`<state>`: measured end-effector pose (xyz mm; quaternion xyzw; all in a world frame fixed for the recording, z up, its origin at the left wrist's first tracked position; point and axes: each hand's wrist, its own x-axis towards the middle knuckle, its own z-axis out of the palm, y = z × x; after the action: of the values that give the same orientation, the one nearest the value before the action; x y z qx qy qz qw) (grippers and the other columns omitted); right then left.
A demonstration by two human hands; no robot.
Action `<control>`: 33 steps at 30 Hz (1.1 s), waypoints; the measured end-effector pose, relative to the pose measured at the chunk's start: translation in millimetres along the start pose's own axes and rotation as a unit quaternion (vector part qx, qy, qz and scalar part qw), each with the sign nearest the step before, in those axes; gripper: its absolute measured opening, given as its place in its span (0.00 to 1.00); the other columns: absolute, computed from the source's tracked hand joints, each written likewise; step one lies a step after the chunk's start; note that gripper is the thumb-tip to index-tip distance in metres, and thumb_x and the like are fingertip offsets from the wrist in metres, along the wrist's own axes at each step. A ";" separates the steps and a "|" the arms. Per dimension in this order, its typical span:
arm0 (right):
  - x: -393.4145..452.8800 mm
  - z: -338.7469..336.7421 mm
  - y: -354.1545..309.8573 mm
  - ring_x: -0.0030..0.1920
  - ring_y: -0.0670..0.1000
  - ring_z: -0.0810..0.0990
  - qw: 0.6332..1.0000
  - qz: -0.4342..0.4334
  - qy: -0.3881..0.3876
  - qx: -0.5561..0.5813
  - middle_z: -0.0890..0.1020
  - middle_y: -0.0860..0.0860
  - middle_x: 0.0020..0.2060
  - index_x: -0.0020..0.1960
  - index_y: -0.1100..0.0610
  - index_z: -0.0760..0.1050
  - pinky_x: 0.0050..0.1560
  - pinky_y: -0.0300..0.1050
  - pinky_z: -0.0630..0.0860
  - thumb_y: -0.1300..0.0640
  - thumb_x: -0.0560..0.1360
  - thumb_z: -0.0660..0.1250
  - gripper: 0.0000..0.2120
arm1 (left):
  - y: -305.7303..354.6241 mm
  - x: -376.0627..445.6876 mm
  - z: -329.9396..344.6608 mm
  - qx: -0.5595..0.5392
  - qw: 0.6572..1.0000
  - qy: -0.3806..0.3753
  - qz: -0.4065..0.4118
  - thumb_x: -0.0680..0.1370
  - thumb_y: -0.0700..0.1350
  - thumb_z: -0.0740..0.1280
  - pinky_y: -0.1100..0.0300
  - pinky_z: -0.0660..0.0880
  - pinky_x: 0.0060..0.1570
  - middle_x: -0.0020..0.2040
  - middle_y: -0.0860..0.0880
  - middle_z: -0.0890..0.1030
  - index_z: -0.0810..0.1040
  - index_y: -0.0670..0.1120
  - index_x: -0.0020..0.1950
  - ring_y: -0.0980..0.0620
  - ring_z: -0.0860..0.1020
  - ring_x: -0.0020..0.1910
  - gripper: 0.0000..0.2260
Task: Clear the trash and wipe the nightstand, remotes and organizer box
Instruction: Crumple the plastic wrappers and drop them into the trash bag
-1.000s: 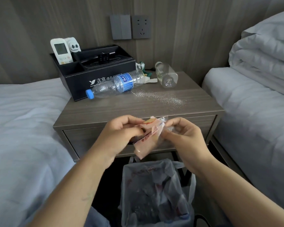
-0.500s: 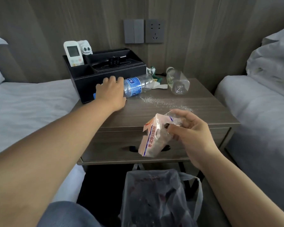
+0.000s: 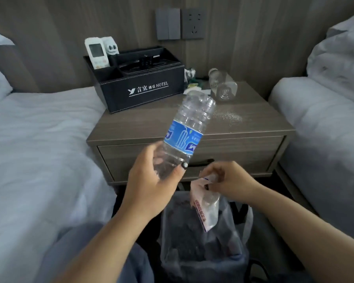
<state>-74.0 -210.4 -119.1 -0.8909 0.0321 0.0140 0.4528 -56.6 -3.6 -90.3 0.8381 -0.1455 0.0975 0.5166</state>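
Head view, looking down: my left hand [image 3: 149, 186] is wrapped around the neck end of a clear water bottle [image 3: 187, 129] with a blue label, fingers and thumb curled round the plastic. The bottle tilts up and away from my palm, its base pointing toward the far right, in the air over the front edge of the nightstand [image 3: 143, 124]. Its cap end is hidden inside my grip.

Just to the right of that hand and a little lower, my right hand [image 3: 228, 181] pinches the top of a crumpled snack wrapper [image 3: 204, 209], which hangs down from my fingers. Straight below both hands stands a trash bin lined with a thin plastic bag [image 3: 204, 252], and the wrapper's lower end dangles at the bag's mouth.

Beyond my left hand, at the back left of the nightstand, sits the black organizer box [image 3: 143, 88] with white hotel lettering on its front. Two white remotes [image 3: 97, 53] stand upright in its rear left compartment. Beyond my right hand, a clear glass jar [image 3: 223, 85] lies on its side near the wall, with small scraps of litter [image 3: 192, 82] between it and the box. Pale crumbs [image 3: 229, 117] are scattered on the top just nearer than the jar.

Beds with white bedding flank me, one outside each arm [image 3: 39, 139].
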 end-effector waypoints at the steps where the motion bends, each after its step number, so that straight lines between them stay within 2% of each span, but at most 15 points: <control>1: 1.1 14.5 14.7 0.37 0.42 0.77 0.999 0.019 0.008 -0.036 0.81 0.43 0.36 0.43 0.50 0.81 0.40 0.28 0.71 0.65 0.67 0.72 0.10 | -3.8 1.0 3.9 -0.006 0.999 -0.028 -0.020 0.69 0.53 0.75 0.60 0.76 0.55 0.57 0.61 0.78 0.70 0.60 0.62 0.63 0.77 0.54 0.24; 3: 0.6 45.6 41.8 0.40 0.43 0.78 0.993 0.050 -0.002 -0.103 0.80 0.43 0.38 0.46 0.52 0.81 0.38 0.26 0.68 0.62 0.69 0.70 0.08 | -8.7 6.6 7.8 0.003 0.996 -0.091 -0.024 0.68 0.54 0.76 0.61 0.75 0.55 0.57 0.62 0.78 0.71 0.60 0.62 0.64 0.77 0.54 0.25; 5: 1.7 76.6 69.6 0.47 0.47 0.80 0.985 0.075 -0.042 -0.147 0.80 0.46 0.43 0.48 0.52 0.80 0.44 0.33 0.70 0.63 0.71 0.66 0.10 | -8.8 12.8 8.6 0.038 0.986 -0.162 -0.008 0.67 0.53 0.77 0.63 0.74 0.57 0.57 0.61 0.78 0.72 0.58 0.63 0.65 0.76 0.55 0.27; 7: 7.0 104.9 90.5 0.50 0.50 0.80 0.982 0.088 -0.066 -0.156 0.82 0.49 0.45 0.50 0.54 0.80 0.48 0.37 0.71 0.65 0.72 0.63 0.12 | -9.4 16.2 7.4 0.083 0.972 -0.218 0.007 0.67 0.52 0.77 0.59 0.74 0.60 0.57 0.60 0.78 0.73 0.56 0.64 0.63 0.77 0.55 0.28; 9: 14.6 129.5 104.6 0.49 0.53 0.80 0.985 0.087 -0.077 -0.129 0.83 0.52 0.45 0.49 0.49 0.81 0.50 0.43 0.73 0.65 0.71 0.62 0.15 | -10.1 16.2 5.3 0.127 0.957 -0.259 0.018 0.67 0.54 0.77 0.56 0.75 0.60 0.57 0.59 0.78 0.73 0.56 0.65 0.60 0.77 0.56 0.28; 11: 21.5 152.2 118.1 0.52 0.56 0.80 0.980 0.109 -0.094 -0.136 0.82 0.55 0.49 0.55 0.47 0.79 0.53 0.48 0.75 0.62 0.72 0.64 0.16 | -10.8 16.1 3.2 0.169 0.942 -0.290 0.028 0.67 0.56 0.75 0.54 0.75 0.59 0.58 0.58 0.78 0.72 0.56 0.66 0.58 0.77 0.56 0.29; 14: 26.1 176.1 134.1 0.59 0.60 0.79 0.954 0.136 -0.112 -0.242 0.80 0.58 0.57 0.64 0.53 0.71 0.56 0.51 0.77 0.56 0.74 0.63 0.18 | -12.0 21.0 -0.1 0.204 0.925 -0.321 0.015 0.68 0.58 0.75 0.53 0.77 0.56 0.56 0.57 0.78 0.72 0.56 0.65 0.55 0.78 0.54 0.27; 17: 29.7 185.5 145.6 0.60 0.59 0.78 0.944 0.174 -0.115 -0.256 0.79 0.58 0.60 0.66 0.56 0.71 0.59 0.49 0.75 0.56 0.78 0.60 0.17 | -16.3 26.6 -3.4 0.241 0.913 -0.330 -0.015 0.67 0.58 0.74 0.53 0.78 0.53 0.53 0.56 0.80 0.75 0.55 0.59 0.53 0.79 0.50 0.23; 20: 31.5 171.7 146.6 0.60 0.56 0.78 0.949 0.227 -0.133 -0.175 0.80 0.55 0.59 0.63 0.57 0.75 0.59 0.46 0.74 0.55 0.77 0.65 0.16 | -21.8 29.9 -5.1 0.287 0.890 -0.353 -0.045 0.66 0.60 0.73 0.52 0.78 0.51 0.50 0.55 0.80 0.76 0.54 0.55 0.51 0.79 0.48 0.21; 22: 31.1 146.9 138.5 0.55 0.54 0.80 0.949 0.239 -0.175 -0.110 0.81 0.54 0.56 0.62 0.56 0.76 0.58 0.46 0.77 0.56 0.75 0.68 0.17 | -20.2 31.5 -6.4 0.320 0.865 -0.381 -0.063 0.66 0.61 0.73 0.52 0.78 0.52 0.51 0.53 0.79 0.76 0.53 0.55 0.51 0.78 0.49 0.22; 25: 26.6 99.6 123.1 0.42 0.48 0.77 0.943 0.236 -0.210 -0.108 0.79 0.51 0.43 0.49 0.55 0.78 0.44 0.37 0.75 0.59 0.77 0.65 0.04 | -19.4 30.3 -3.3 0.379 0.806 -0.444 -0.098 0.67 0.62 0.72 0.54 0.78 0.52 0.53 0.51 0.78 0.77 0.50 0.56 0.50 0.78 0.51 0.23; 27: 22.2 70.6 108.5 0.36 0.47 0.75 0.936 0.228 -0.215 -0.160 0.78 0.51 0.37 0.43 0.57 0.79 0.37 0.35 0.72 0.60 0.77 0.63 0.07 | -26.8 29.1 2.6 0.402 0.768 -0.484 -0.116 0.67 0.61 0.72 0.55 0.76 0.46 0.50 0.49 0.78 0.78 0.48 0.52 0.49 0.79 0.47 0.22; 28: 17.0 58.0 100.7 0.37 0.48 0.77 0.928 0.225 -0.227 -0.191 0.80 0.53 0.39 0.48 0.59 0.81 0.39 0.37 0.74 0.59 0.77 0.63 0.08 | -29.2 27.0 9.4 0.408 0.756 -0.497 -0.122 0.67 0.61 0.72 0.56 0.76 0.42 0.47 0.49 0.78 0.78 0.47 0.49 0.50 0.78 0.44 0.21; 30: 6.6 42.7 87.8 0.50 0.52 0.81 0.915 0.207 -0.235 -0.254 0.82 0.55 0.51 0.58 0.60 0.79 0.51 0.43 0.76 0.57 0.78 0.62 0.13 | -34.2 22.2 32.3 0.426 0.739 -0.506 -0.128 0.69 0.61 0.71 0.58 0.73 0.36 0.42 0.48 0.77 0.76 0.45 0.46 0.50 0.77 0.38 0.19; 33: -2.5 45.0 77.7 0.61 0.52 0.76 0.910 0.157 -0.220 -0.314 0.77 0.53 0.63 0.65 0.58 0.74 0.57 0.43 0.73 0.53 0.78 0.61 0.17 | -51.2 10.4 82.4 0.449 0.722 -0.514 -0.116 0.73 0.60 0.68 0.58 0.73 0.39 0.42 0.47 0.76 0.76 0.45 0.50 0.49 0.77 0.39 0.19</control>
<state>-81.7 -219.6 -208.1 -0.9448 0.0646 0.2902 0.1376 -28.1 -57.1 -166.7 0.9040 -0.2289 -0.3548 -0.0672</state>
